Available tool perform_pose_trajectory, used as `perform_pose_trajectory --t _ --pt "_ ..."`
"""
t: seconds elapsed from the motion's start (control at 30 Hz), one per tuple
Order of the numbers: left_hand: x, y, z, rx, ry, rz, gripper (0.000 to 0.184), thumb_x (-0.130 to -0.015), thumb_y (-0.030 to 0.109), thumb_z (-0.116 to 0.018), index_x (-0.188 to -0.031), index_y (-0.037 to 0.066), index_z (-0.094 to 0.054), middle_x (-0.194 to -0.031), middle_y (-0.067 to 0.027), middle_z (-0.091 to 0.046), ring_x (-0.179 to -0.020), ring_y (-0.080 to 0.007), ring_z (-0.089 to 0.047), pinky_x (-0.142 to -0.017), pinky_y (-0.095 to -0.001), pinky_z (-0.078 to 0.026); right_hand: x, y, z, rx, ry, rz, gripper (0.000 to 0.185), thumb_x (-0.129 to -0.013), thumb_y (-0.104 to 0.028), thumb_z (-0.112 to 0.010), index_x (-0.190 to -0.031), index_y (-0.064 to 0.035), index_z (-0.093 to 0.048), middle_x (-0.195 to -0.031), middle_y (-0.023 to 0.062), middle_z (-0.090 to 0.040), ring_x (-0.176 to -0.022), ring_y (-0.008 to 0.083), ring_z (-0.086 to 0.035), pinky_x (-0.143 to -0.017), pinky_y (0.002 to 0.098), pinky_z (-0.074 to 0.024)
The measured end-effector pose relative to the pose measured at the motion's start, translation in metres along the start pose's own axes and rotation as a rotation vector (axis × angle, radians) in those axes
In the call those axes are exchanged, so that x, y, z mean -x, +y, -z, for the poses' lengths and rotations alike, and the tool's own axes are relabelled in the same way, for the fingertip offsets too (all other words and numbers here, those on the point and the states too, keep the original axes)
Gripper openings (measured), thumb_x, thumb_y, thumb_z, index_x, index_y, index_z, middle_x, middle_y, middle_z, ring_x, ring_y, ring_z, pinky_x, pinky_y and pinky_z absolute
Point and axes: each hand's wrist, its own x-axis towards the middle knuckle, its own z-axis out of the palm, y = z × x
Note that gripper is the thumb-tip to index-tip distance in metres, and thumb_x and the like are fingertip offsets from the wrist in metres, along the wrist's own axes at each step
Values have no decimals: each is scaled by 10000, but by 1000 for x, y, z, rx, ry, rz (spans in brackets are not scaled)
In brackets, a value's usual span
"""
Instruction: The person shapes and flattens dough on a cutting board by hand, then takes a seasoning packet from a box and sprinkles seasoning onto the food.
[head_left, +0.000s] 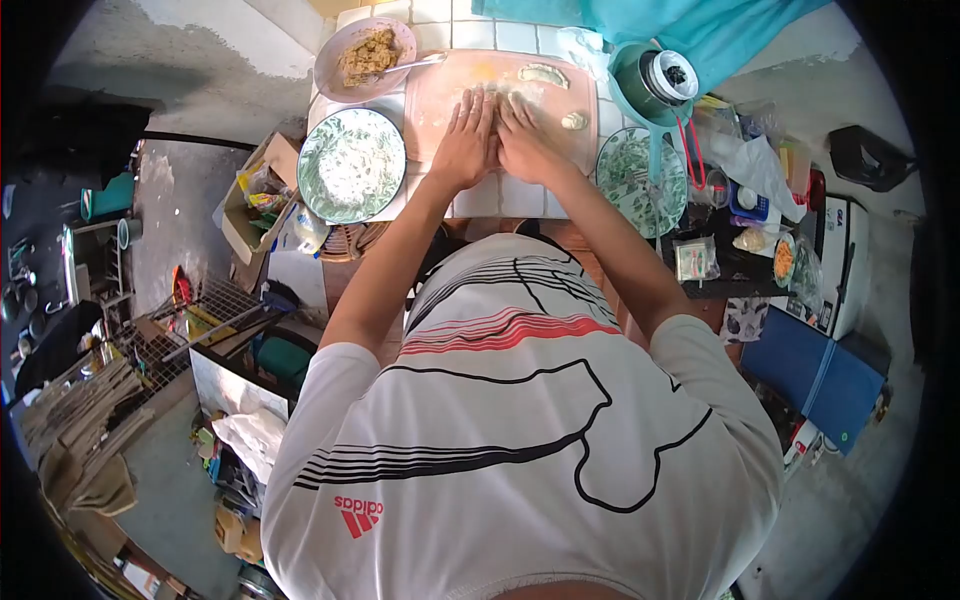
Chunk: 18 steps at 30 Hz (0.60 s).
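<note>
Left hand (463, 140) and right hand (526, 140) lie side by side, fingers straight, mid-board; what's beneath, I can't tell. The pink, floury board (565, 148) runs left to right, and so does the pale dumpling (543, 75), far right. Dough lump (574, 121) nearer; spoon handle (418, 62) jutting over far left.

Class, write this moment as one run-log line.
left hand: palm down over board; right hand: palm down alongside; beneath: hidden; dumpling: far side of board
</note>
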Motion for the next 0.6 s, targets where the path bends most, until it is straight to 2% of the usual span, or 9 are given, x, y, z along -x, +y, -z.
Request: perform_pose_trajectory --t 0.03,0.07,0.1,0.17,0.3,0.4,0.5,0.57,0.6 --pt "-1 0 -5 -8 -1 9 730 -1016 322 -475 -1585 -71 -240 -1661 -277 -237 -1568 -421 -164 -1277 -500 -161 3 0 -1 75 -58 -26 673 -971 -255 -482 -1533 95 -359 -1644 250 -299 -1547 389 -250 -1270 489 -208" --pt "-3 -2 -7 -50 -33 -23 717 -1021 331 -461 -1579 -72 -259 -1660 -279 -239 -1568 -418 -166 -1282 -495 -148 1 7 0 42 -230 -48 740 -974 -316 -470 -1576 73 -286 -1685 241 -195 -1570 414 -155 -1286 510 -130" --pt "-4 -3 -6 -93 -68 -53 705 -1027 340 -446 -1572 -74 -277 -1658 -281 -242 -1569 -415 -167 -1287 -490 -135 0 10 2 34 -228 -37 740 -974 -316 -470 -1576 73 -286 -1685 241 -195 -1570 414 -155 -1286 510 -130" --pt "-1 -3 -5 -87 -76 -36 696 -1030 326 -453 -1572 -74 -278 -1663 -277 -229 -1570 -412 -162 -1285 -492 -141 5 11 4 -12 -176 -198 762 -969 -285 -488 -1602 49 -225 -1690 250 -163 -1574 415 -134 -1285 523 -121" --pt "-14 -1 1 -74 -62 -94 686 -1036 315 -459 -1572 -72 -277 -1667 -268 -224 -1570 -404 -165 -1284 -488 -149 4 14 0 -66 -85 -183 765 -986 -322 -467 -1601 60 -218 -1686 260 -167 -1576 417 -119 -1289 506 -110" --pt "-13 0 -6 -44 -78 -70 704 -1005 317 -484 -1565 -69 -305 -1654 -286 -247 -1567 -405 -182 -1290 -469 -145 11 10 3 -11 -184 -185 771 -988 -331 -467 -1597 68 -214 -1680 271 -172 -1574 412 -134 -1290 504 -111" --pt "-13 2 1 -67 -147 -69 754 -970 303 -514 -1580 -66 -269 -1659 -291 -227 -1569 -402 -178 -1291 -468 -143 2 2 1 -54 -81 -163 748 -994 -306 -463 -1599 59 -217 -1689 258 -157 -1574 405 -143 -1290 505 -110" --pt "-13 -13 -1 -62 -147 -146 807 -939 289 -537 -1594 -66 -227 -1667 -289 -207 -1570 -408 -170 -1292 -461 -144 9 0 -19 -193 -9 -123 744 -1000 -306 -458 -1583 92 -224 -1682 275 -157 -1575 404 -138 -1294 479 -115" --pt "-13 -12 2 89 -84 -96 807 -940 289 -533 -1594 -68 -223 -1669 -288 -199 -1573 -409 -159 -1292 -464 -138 9 -1 -14 -119 -79 -124 739 -1006 -304 -454 -1575 111 -227 -1676 288 -162 -1574 407 -139 -1294 460 -120"
